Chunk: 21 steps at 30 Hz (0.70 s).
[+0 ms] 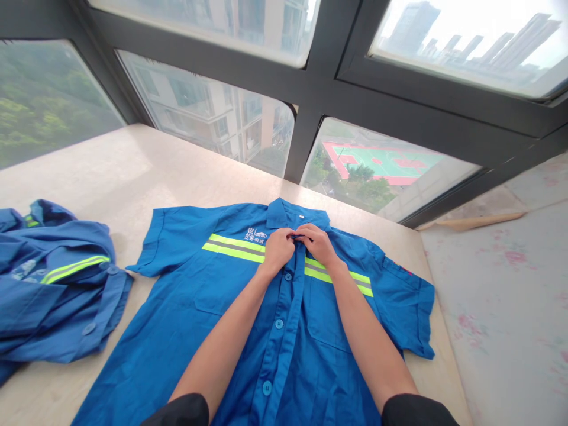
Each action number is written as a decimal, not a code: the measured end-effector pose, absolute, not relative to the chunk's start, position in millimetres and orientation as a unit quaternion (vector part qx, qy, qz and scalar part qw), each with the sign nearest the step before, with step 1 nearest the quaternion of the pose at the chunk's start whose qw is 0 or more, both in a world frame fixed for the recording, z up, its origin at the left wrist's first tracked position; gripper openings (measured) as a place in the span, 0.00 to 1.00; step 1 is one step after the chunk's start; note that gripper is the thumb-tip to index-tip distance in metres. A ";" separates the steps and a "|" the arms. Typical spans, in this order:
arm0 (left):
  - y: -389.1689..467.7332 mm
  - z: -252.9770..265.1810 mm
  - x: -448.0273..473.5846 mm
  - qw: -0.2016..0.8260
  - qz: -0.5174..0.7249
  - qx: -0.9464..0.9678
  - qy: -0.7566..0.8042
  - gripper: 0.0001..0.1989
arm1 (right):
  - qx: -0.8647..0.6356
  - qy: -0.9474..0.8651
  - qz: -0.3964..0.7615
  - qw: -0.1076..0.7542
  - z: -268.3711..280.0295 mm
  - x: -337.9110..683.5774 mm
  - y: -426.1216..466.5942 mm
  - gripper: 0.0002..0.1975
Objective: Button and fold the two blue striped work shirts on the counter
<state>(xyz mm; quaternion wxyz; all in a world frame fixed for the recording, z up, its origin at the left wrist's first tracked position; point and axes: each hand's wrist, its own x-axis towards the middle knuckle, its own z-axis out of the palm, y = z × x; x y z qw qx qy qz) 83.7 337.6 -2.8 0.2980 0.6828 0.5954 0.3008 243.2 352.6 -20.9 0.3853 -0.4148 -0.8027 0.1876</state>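
Observation:
A blue short-sleeved work shirt (239, 296) lies spread out, its collar (277, 214) toward the window. Yellow-green reflective bands (235, 248) cross its chest, and white lettering sits above the left one. My left hand (279, 251) and my right hand (316, 244) meet at the front opening just below the collar. Both have their fingertips pinched on the shirt's front edge; whether a button is between them is hidden. Below them, several blue buttons (279, 323) show along one front edge, with the other edge lying beside them unfastened.
Another blue garment (57, 296) with a reflective band lies crumpled at the left. The pale sill (177, 171) runs up to dark window frames (306, 118). A wall with flowered paper (497, 284) bounds the right side.

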 end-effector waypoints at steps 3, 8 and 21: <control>336.8 1.0 84.2 0.299 0.289 0.685 0.599 0.17 | -0.406 -0.803 0.210 0.383 -19.4 245.1 354.0 0.12; 336.2 4.7 84.2 0.296 0.266 0.697 0.597 0.17 | -0.380 -0.813 0.244 0.367 -13.7 248.0 355.5 0.14; 339.2 1.0 80.1 0.298 0.277 0.705 0.581 0.18 | -0.497 -0.809 0.114 0.294 -3.0 231.2 345.4 0.12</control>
